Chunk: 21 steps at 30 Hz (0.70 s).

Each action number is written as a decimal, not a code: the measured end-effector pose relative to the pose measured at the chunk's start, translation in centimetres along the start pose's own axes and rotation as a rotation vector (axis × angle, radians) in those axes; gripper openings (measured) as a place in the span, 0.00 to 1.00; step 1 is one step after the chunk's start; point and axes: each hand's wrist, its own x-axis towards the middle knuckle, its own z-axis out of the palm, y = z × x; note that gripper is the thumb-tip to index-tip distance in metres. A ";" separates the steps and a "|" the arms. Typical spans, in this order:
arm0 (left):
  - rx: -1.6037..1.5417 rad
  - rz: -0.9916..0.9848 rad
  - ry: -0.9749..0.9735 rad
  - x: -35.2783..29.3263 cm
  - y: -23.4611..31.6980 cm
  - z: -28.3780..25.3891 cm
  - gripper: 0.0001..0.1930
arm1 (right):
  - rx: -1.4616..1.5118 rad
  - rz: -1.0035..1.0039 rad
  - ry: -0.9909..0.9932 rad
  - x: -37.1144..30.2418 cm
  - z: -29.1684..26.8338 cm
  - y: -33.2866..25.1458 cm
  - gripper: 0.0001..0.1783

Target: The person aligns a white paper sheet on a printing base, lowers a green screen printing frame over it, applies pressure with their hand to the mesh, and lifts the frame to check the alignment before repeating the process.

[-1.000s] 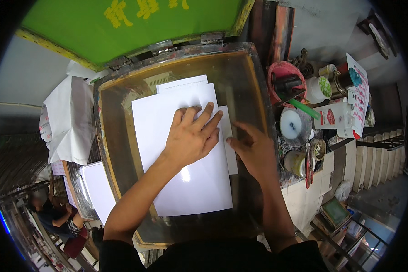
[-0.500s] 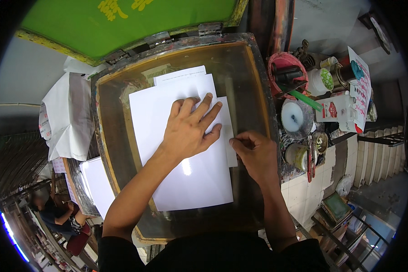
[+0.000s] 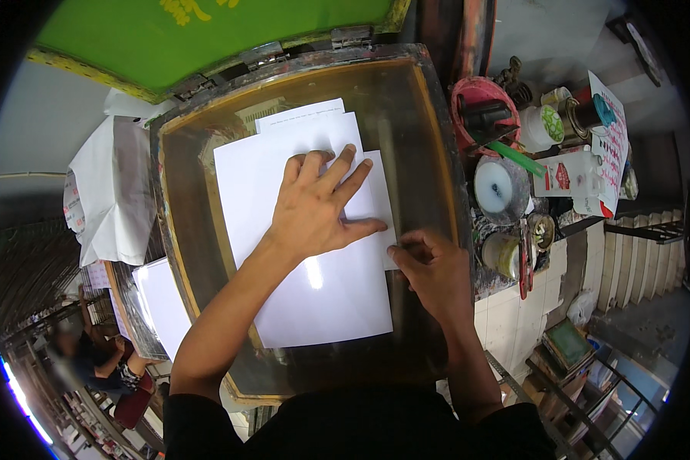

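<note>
A large white paper sheet (image 3: 318, 295) lies on a dark, see-through panel inside a worn wooden frame (image 3: 170, 222). Under it, other paper sticks out: a strip with a line of small print (image 3: 303, 113) at the top and a narrow white strip (image 3: 376, 192) on the right. My left hand (image 3: 310, 203) rests on the large sheet, fingers spread, its thumb reaching onto the right strip. At that strip's outer edge, my right hand (image 3: 433, 268) is closed in a pinch on the paper. Its lower fingers are partly hidden.
A green panel (image 3: 261, 46) is hinged at the frame's far side. On the right stand a pink bowl (image 3: 461, 96) of tools, a round tub (image 3: 494, 188), jars and a white jug (image 3: 567, 172). White paper (image 3: 119, 188) hangs at left. A person (image 3: 100, 360) sits at lower left.
My left thumb has stretched out to the right onto the narrow strip. My right hand stays at the strip's edge with its fingers slightly shifted. The whole view has moved a little.
</note>
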 end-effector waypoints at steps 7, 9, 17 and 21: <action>-0.003 -0.003 -0.003 0.0 0.0 0.0 0.41 | 0.016 -0.001 0.005 -0.1 0.3 0.5 0.09; -0.001 -0.001 -0.001 0.0 0.0 -0.1 0.41 | 0.008 -0.022 0.006 -0.1 0.3 0.6 0.08; 0.000 0.002 0.003 0.0 0.0 0.0 0.41 | -0.064 -0.143 0.033 0.0 0.4 1.1 0.08; -0.007 0.009 0.013 0.0 0.0 0.0 0.41 | -0.263 -0.263 0.082 0.3 0.3 2.2 0.11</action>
